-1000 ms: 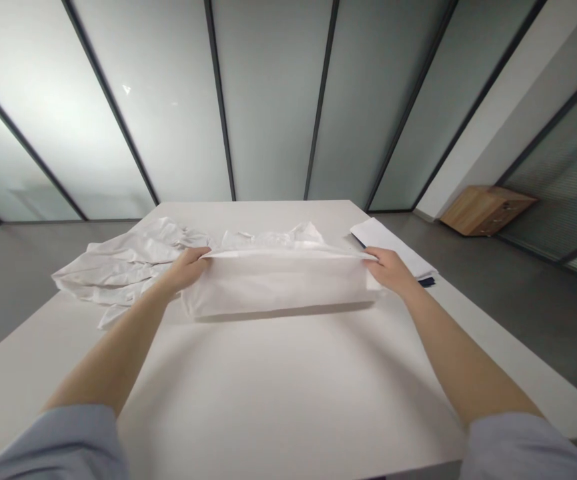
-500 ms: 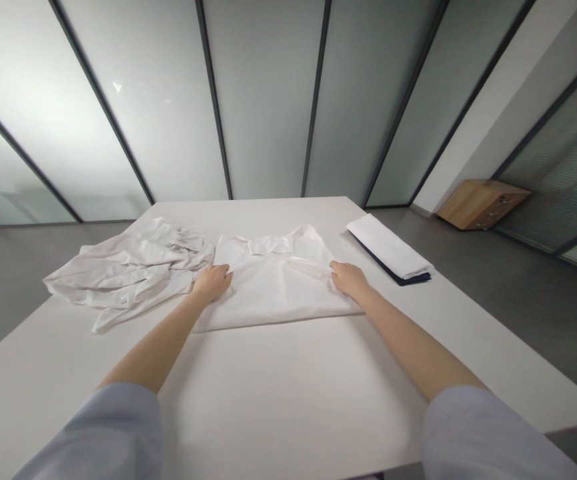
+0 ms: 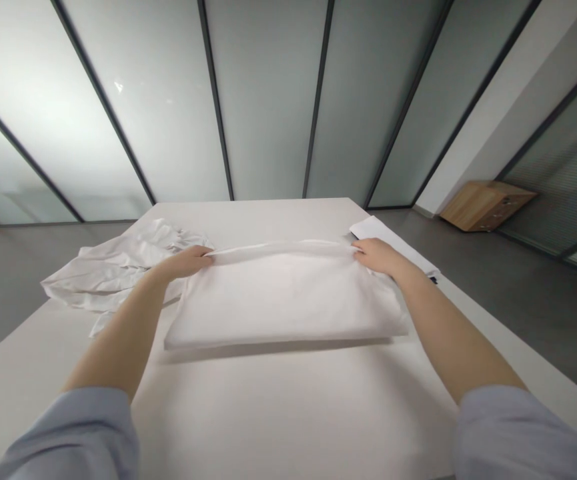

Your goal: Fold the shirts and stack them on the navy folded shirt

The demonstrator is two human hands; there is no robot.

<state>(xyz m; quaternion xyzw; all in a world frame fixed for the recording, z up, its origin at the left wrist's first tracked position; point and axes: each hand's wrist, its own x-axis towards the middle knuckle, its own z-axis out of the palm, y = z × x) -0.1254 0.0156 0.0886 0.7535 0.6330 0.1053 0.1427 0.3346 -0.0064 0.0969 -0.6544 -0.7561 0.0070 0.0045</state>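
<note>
A folded white shirt [image 3: 288,297] is held up off the table, its near edge hanging just above the surface with a shadow beneath. My left hand [image 3: 191,261] is closed on its far left corner. At the far right corner, my right hand [image 3: 375,255] pinches the same cloth. The top edge stretches nearly straight between both hands. Whatever lies behind the raised cloth is hidden.
Crumpled white cloth [image 3: 118,263] lies at the left of the white table [image 3: 288,413], partly behind my left arm. A folded white cloth [image 3: 393,243] with a dark layer under it sits at the right. A wooden cabinet [image 3: 485,205] stands beyond on the floor.
Both hands have risen and spread apart, lifting the white shirt from the table toward me. Its collar-like band at the far side is now out of sight.
</note>
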